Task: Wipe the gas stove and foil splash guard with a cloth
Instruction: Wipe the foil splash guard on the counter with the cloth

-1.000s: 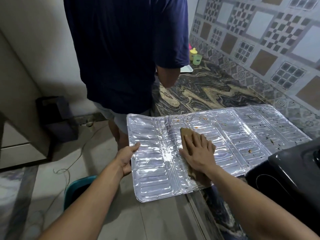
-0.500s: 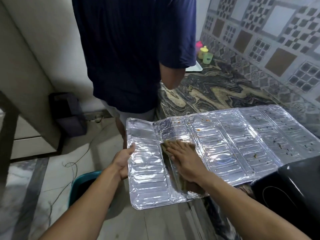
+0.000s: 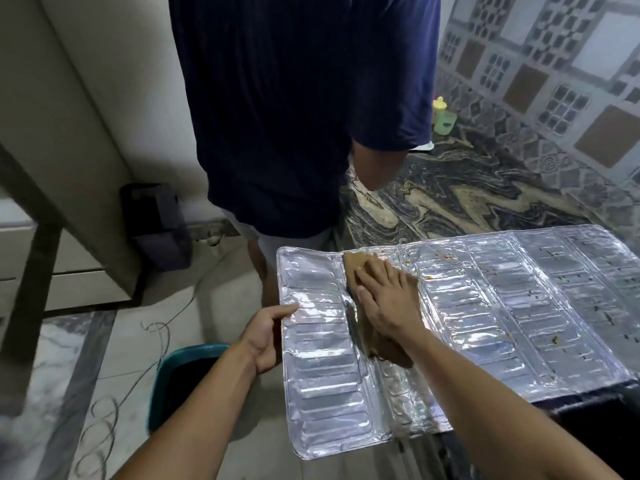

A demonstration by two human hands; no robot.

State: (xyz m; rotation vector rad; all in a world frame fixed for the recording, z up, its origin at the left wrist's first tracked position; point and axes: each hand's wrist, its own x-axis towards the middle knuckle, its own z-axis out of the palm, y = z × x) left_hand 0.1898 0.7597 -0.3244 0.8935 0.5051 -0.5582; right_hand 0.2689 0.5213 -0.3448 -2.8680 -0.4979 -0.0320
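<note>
The foil splash guard (image 3: 485, 306) lies flat across the counter, its left end hanging past the counter edge. Brown crumbs and stains dot its right panels. My right hand (image 3: 388, 303) presses a brown cloth (image 3: 356, 268) flat on the guard near its far left fold, fingers straight. My left hand (image 3: 265, 332) grips the guard's left edge, thumb on top. The black gas stove (image 3: 609, 434) shows at the lower right, partly under the guard and my right arm.
A person in a dark blue shirt (image 3: 298, 109) stands close beyond the guard at the counter. A teal bin (image 3: 173, 375) sits on the floor below my left arm. Loose cord lies on the floor. Small cups (image 3: 441, 116) stand by the tiled wall.
My right hand has slid the cloth away from me toward the guard's far edge. My left hand keeps its hold on the left edge.
</note>
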